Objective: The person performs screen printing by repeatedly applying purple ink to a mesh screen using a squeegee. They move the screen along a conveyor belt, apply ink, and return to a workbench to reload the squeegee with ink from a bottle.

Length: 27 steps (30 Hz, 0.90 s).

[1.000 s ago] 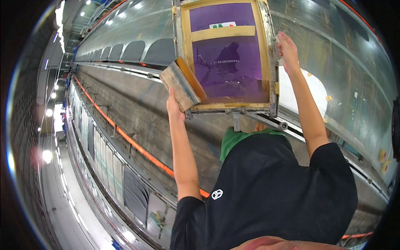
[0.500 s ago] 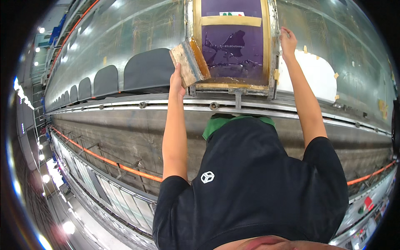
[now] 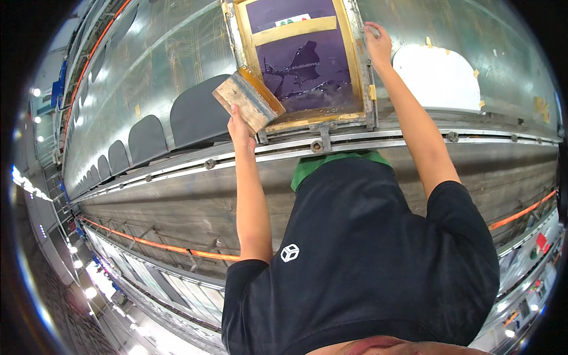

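Note:
My left hand (image 3: 241, 127) grips the wooden handle of a squeegee (image 3: 244, 102). Its amber blade side is tilted over the lower left corner of a screen-printing frame (image 3: 370, 97). Purple mesh (image 3: 302, 68) with dark wet ink patches fills the frame, and a strip of tan tape (image 3: 294, 31) crosses it. At the frame's upper right side is my right hand (image 3: 378, 44), its fingers curled closed against the edge; their exact hold is partly hidden.
Dark grey rounded panels (image 3: 198, 112) line the long table to the left. A white rounded panel (image 3: 438, 77), taped at its edges, lies right of the frame. A metal rail (image 3: 390, 139) with bolts runs along the near table edge.
The view has turned and shifted, so the frame sits farther left and tilted in the picture. Both hands keep their places beside it, the left still holding the squeegee.

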{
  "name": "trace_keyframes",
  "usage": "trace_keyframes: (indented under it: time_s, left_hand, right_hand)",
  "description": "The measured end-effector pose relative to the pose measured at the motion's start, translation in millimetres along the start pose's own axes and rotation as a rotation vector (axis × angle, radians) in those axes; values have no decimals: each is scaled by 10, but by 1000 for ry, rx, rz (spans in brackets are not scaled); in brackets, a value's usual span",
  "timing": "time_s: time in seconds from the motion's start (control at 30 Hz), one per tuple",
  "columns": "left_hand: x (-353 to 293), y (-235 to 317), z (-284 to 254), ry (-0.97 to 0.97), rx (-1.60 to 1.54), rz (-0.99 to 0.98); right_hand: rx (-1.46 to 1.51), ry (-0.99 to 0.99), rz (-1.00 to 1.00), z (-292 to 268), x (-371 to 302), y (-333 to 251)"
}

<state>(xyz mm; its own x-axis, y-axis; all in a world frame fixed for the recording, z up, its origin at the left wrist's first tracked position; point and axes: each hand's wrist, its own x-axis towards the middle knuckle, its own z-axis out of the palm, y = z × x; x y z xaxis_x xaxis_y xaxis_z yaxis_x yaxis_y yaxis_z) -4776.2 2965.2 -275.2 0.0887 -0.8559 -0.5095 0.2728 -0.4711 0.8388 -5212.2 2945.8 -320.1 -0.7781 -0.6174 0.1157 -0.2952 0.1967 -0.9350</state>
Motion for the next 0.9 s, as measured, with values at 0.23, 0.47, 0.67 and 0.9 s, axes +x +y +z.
trace_keyframes:
  time_s: [0.23,0.47,0.67,0.9]
  left_hand:
    - [-257,273,141,-59,966,529]
    - [-389,180,491,119,1416,740]
    - [-483,-206,629,156,1375,840]
    - [-638,-287,1565,-137,931,661]
  right_hand:
    - [85,-75,78,71,-100,-226]
    - [21,-110,8,78,-25,-43]
    - [66,-143,112,66,-83,-101]
    - [36,-104,40,72,-60,-37]
